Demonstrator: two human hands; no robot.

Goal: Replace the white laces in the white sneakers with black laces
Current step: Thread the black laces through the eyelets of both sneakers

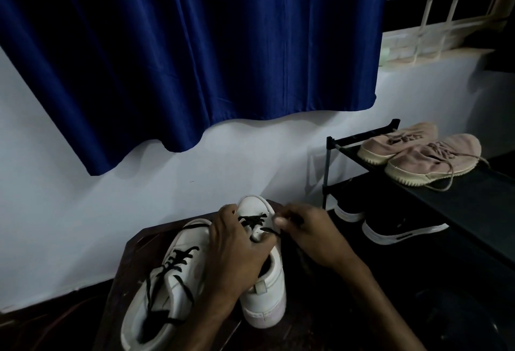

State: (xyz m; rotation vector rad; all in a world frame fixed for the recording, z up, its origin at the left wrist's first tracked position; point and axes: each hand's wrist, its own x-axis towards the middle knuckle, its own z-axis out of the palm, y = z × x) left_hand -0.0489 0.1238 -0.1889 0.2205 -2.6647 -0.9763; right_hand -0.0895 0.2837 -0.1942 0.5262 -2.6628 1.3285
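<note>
left hand (239, 253) — grips white sneaker (264, 303) on table (133, 256) | right hand (315, 235) — fingers curled, pinching its black lace (252, 222)

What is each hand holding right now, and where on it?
The left hand grips the right sneaker at its collar, by the tongue. The right hand pinches the black lace beside the eyelets.

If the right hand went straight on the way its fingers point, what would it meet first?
Probably the white sneaker that the left hand holds: the right hand, pinching the black lace, points left at its laced front, almost touching. Depth is unclear.
</note>
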